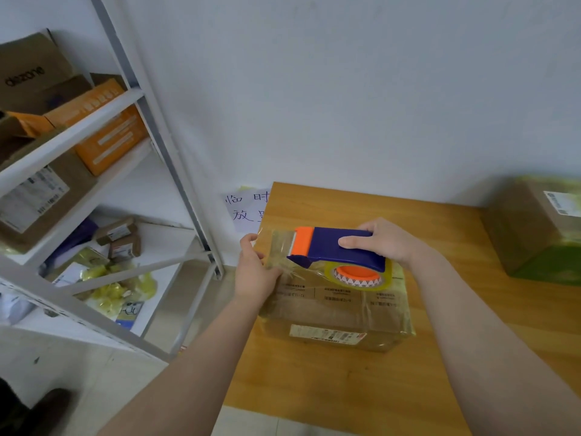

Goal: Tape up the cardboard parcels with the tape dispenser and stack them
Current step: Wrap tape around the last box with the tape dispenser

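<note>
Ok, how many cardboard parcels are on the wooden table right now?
2. The near parcel lies on the table under the tape dispenser; the second parcel sits far right, cut off by the frame, so more may be hidden there.

Right hand [390, 243] wraps its fingers [352, 241] round the tape dispenser [333, 247] — left hand [253, 275] apparently presses the parcel [339, 313].
</note>
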